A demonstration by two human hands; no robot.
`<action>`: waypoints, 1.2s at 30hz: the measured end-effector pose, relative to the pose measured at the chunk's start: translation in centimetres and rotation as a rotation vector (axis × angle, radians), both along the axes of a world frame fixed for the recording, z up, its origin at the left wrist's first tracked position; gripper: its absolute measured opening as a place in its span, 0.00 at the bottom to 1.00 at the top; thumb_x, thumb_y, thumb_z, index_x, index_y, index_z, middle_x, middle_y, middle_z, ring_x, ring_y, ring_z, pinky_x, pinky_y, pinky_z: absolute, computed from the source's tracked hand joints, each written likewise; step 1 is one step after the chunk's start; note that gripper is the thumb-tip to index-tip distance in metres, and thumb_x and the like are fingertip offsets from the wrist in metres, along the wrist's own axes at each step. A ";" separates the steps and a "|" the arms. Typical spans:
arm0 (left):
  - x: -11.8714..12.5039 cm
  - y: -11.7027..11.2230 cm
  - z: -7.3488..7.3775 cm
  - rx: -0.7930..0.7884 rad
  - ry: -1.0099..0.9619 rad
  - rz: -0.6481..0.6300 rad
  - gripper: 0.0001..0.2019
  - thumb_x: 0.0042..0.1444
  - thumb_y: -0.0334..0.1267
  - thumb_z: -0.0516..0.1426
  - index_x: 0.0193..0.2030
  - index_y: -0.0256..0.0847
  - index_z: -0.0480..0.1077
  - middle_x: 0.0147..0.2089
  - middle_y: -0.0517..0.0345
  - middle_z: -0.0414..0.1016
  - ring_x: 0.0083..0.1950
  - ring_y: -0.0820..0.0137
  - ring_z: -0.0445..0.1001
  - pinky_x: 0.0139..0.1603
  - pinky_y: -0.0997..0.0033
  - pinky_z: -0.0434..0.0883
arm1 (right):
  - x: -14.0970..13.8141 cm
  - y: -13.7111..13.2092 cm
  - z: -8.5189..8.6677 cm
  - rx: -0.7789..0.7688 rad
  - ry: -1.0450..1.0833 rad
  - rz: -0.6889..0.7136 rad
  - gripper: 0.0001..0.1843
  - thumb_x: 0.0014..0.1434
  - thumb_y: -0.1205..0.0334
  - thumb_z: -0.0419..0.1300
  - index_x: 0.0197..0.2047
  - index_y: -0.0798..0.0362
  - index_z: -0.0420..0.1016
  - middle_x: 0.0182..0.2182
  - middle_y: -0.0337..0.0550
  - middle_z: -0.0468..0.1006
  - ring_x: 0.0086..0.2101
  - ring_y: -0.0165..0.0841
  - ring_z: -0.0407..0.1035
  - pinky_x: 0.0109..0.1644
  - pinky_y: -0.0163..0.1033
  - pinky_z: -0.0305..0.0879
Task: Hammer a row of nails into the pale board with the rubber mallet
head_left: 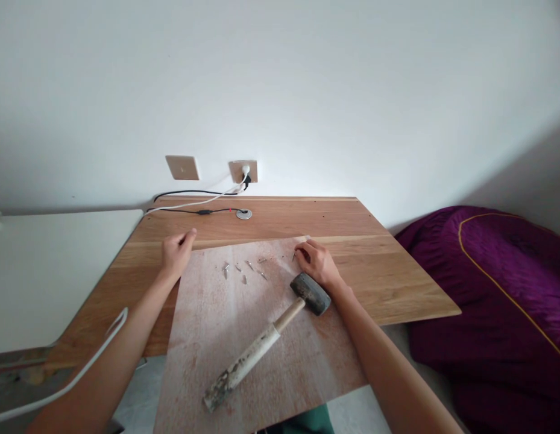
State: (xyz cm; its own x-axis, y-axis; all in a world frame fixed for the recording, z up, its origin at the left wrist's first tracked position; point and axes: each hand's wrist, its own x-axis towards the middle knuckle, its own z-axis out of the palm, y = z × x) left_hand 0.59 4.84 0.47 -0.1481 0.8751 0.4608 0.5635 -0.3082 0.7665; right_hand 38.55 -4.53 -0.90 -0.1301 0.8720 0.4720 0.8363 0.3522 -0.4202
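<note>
My left hand (176,252) is closed in a loose fist at the far left corner of a worn, pale brown board (243,313). Whatever its fingers may hold is hidden. On the far right of the board, my right hand (317,263) has its fingers pinched on a small, thin metal piece (293,255). Between the hands, several small pointed metal pieces (245,279) lie scattered. A hammer with a dark block head (310,293) lies across the board, its head just below my right wrist. Its light, paint-stained handle (250,358) slants toward the near left.
The board overhangs the near edge of a wooden desk (379,265). Cables (189,193) run from a wall socket (243,171) near a round cable hole (244,214). A white surface (49,271) adjoins at left; a purple cover (446,277) is at right. A white strap or cable (81,374) crosses my left forearm.
</note>
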 end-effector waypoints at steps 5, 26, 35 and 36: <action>0.0 -0.1 -0.2 0.017 0.003 -0.009 0.25 0.57 0.52 0.54 0.17 0.44 0.48 0.20 0.64 0.44 0.24 0.74 0.49 0.27 0.68 0.50 | -0.1 -0.1 0.3 -0.001 0.004 0.012 0.11 0.68 0.62 0.55 0.39 0.51 0.79 0.33 0.45 0.78 0.33 0.35 0.73 0.40 0.38 0.68; 0.4 -0.1 -0.4 -0.045 -0.013 -0.012 0.23 0.57 0.55 0.52 0.19 0.43 0.56 0.22 0.63 0.48 0.26 0.72 0.53 0.29 0.69 0.51 | -0.1 -0.4 0.4 -0.030 0.022 0.029 0.12 0.69 0.59 0.54 0.39 0.51 0.79 0.34 0.46 0.77 0.33 0.37 0.74 0.39 0.39 0.70; 0.5 0.1 -0.3 -0.077 0.165 -0.111 0.23 0.60 0.52 0.50 0.19 0.43 0.54 0.19 0.65 0.49 0.24 0.73 0.54 0.30 0.70 0.51 | -0.4 -0.7 1.5 -0.112 0.106 0.023 0.16 0.68 0.54 0.55 0.37 0.51 0.80 0.33 0.45 0.76 0.33 0.36 0.72 0.40 0.40 0.68; 0.5 0.2 -0.3 -0.080 0.172 -0.114 0.23 0.60 0.52 0.50 0.19 0.43 0.54 0.19 0.65 0.49 0.24 0.73 0.54 0.30 0.70 0.51 | -0.4 -0.7 1.5 -0.120 0.116 0.023 0.17 0.68 0.53 0.55 0.36 0.52 0.80 0.32 0.45 0.76 0.33 0.36 0.72 0.40 0.40 0.68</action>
